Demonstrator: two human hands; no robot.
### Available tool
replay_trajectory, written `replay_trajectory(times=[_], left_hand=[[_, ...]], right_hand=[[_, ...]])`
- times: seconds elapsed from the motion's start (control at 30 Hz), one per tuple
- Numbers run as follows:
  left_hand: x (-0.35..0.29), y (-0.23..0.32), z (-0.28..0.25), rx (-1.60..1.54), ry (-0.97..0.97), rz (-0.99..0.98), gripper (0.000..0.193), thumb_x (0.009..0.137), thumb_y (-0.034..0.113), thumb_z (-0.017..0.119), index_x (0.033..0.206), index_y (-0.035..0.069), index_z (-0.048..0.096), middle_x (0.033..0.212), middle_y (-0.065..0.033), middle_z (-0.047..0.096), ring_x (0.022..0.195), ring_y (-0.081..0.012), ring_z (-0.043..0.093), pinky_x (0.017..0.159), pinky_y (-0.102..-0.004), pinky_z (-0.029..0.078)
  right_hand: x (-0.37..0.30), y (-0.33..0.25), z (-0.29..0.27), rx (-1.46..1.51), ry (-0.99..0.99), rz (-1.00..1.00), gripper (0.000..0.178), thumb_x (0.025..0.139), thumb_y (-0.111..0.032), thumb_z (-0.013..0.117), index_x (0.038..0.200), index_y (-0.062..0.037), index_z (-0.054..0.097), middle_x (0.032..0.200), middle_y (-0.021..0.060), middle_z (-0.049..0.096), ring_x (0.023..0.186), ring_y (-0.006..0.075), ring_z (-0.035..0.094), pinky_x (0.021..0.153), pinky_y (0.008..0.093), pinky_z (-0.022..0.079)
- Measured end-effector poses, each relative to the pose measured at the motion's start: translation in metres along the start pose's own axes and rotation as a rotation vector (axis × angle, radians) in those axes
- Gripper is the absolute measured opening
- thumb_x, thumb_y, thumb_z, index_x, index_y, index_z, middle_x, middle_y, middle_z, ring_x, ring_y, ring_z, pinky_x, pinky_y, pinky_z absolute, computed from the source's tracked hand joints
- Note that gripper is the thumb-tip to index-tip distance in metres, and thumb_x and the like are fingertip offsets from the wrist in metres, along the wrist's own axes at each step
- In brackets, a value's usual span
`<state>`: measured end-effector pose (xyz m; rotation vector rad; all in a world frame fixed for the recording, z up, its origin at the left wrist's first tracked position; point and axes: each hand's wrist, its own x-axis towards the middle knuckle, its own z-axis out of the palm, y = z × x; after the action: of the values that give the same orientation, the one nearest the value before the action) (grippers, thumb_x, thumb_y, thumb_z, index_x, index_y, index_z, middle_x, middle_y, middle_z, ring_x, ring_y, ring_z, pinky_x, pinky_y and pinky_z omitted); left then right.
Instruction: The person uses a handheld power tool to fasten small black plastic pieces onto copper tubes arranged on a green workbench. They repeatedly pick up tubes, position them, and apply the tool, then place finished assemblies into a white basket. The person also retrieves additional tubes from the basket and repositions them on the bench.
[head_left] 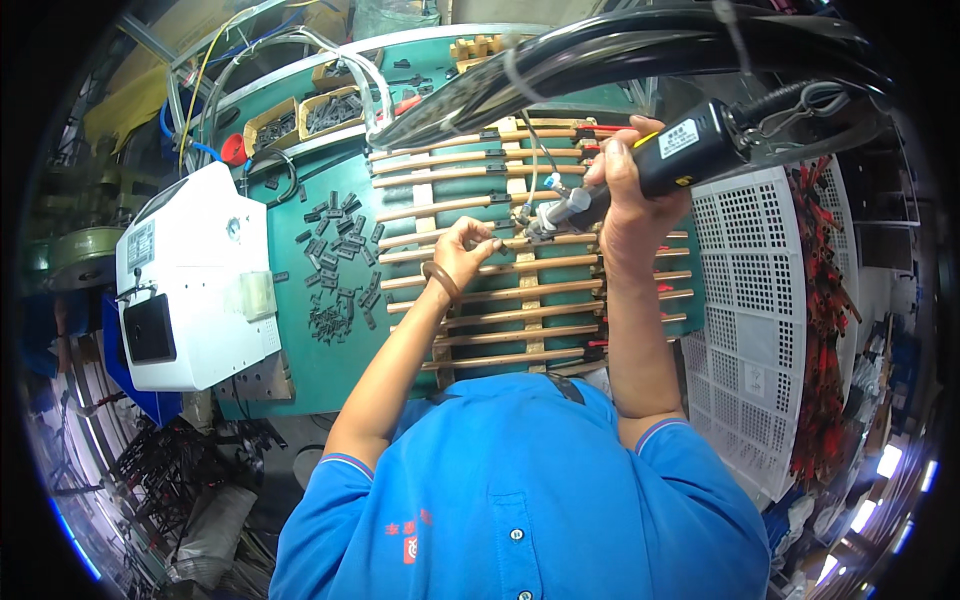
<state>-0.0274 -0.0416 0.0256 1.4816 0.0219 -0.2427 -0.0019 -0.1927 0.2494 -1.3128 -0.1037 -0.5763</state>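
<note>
My right hand (635, 215) is wrapped round a black power screwdriver (685, 158), which lies aslant with its metal nose (565, 212) pointing left and down over the rods. Thin hoses run to that nose. Several wood-coloured rods (480, 308) lie side by side across a slatted wooden rack (533, 322), and some carry black plastic pieces (497, 198) near their middle. Left of the nose, my left hand (464, 252) is closed in a pinch just above a rod. What its fingertips hold, if anything, is too small to tell.
Loose black plastic pieces (335, 250) are heaped on the green table (300, 375). A white machine (200, 285) stands at the left. Thick black cabling (640, 60) arches overhead. White perforated crates (745, 310) stand at the right, and boxes of parts (330, 112) at the back.
</note>
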Motion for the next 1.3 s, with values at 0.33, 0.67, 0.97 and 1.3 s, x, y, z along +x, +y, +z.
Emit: replay_trajectory(times=[0.33, 0.67, 0.97, 1.3], left_hand=[[0.0, -0.007, 0.001, 0.351, -0.024, 0.11, 0.023, 0.077, 0.012, 0.073, 0.099, 0.008, 0.069, 0.099, -0.0106, 0.069, 0.089, -0.0212, 0.067, 0.079, -0.03, 0.052], [-0.005, 0.0, 0.01, 0.753, 0.034, 0.33, 0.017, 0.074, 0.016, 0.075, 0.088, 0.012, 0.068, 0.099, -0.0041, 0.064, 0.082, -0.0241, 0.065, 0.068, -0.0335, 0.053], [-0.005, -0.002, 0.012, 0.777, 0.049, 0.344, 0.016, 0.074, 0.018, 0.075, 0.087, 0.012, 0.067, 0.098, -0.0038, 0.064, 0.082, -0.0248, 0.065, 0.068, -0.0337, 0.053], [-0.004, -0.001, 0.012, 0.805, 0.035, 0.302, 0.016, 0.076, 0.02, 0.073, 0.088, 0.012, 0.067, 0.1, -0.0042, 0.063, 0.083, -0.0254, 0.065, 0.069, -0.035, 0.052]], right_hand=[[0.002, 0.008, -0.001, -0.018, -0.012, -0.005, 0.03, 0.081, 0.005, 0.059, 0.11, 0.0039, 0.05, 0.077, 0.0053, 0.058, 0.06, 0.0104, 0.056, 0.066, 0.0277, 0.049], [-0.01, 0.019, 0.013, -0.063, 0.043, -0.024, 0.017, 0.081, 0.005, 0.057, 0.097, 0.0, 0.052, 0.079, 0.0064, 0.06, 0.057, 0.0101, 0.056, 0.066, 0.0281, 0.052], [-0.018, 0.037, 0.001, -0.112, -0.024, -0.006, 0.036, 0.08, 0.014, 0.058, 0.113, 0.0022, 0.048, 0.093, 0.0043, 0.055, 0.073, 0.0049, 0.054, 0.063, 0.0178, 0.049], [-0.021, 0.044, 0.003, -0.127, -0.043, -0.026, 0.037, 0.08, 0.013, 0.059, 0.113, 0.0028, 0.048, 0.088, 0.0036, 0.055, 0.067, 0.0053, 0.054, 0.06, 0.0193, 0.049]])
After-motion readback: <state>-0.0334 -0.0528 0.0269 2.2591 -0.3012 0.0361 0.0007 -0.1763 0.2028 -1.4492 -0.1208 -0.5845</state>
